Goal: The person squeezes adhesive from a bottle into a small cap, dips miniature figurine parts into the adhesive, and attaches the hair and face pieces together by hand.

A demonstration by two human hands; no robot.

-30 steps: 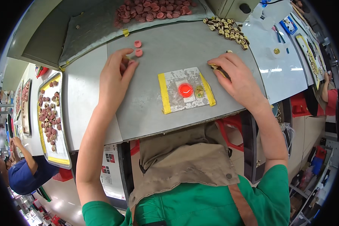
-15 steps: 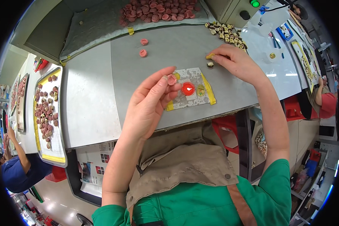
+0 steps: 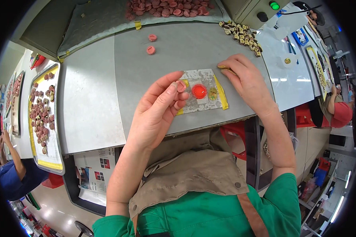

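Pink cup (image 3: 181,86) pinched over the left side of the speckled board (image 3: 203,74).
From afar, I see the left hand (image 3: 154,108) half curled, thumb and fingers gripping that cup; the right hand (image 3: 250,83), bent beyond the red dish (image 3: 199,91), pinches a partly hidden yellowish piece (image 3: 227,68).

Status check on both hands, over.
Left hand pinching pink fluted piece. Right hand gripping yellowish item, partly hidden. Red dish on board between hands.
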